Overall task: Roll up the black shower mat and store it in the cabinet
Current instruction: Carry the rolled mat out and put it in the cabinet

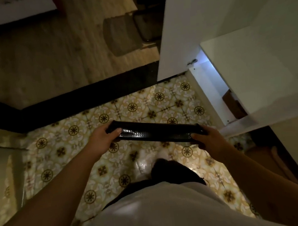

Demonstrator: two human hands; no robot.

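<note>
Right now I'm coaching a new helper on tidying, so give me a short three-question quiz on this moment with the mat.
1. True or false: the black mat is already rolled up.
2. How is the mat held? A) left hand only B) one hand at each end C) lying on the floor
3. On which side of the person is the open cabinet?

Key: 1 true. 2 B: the left hand grips one end, the right hand the other, above the patterned floor. 3 The right, with its door swung open.
</note>
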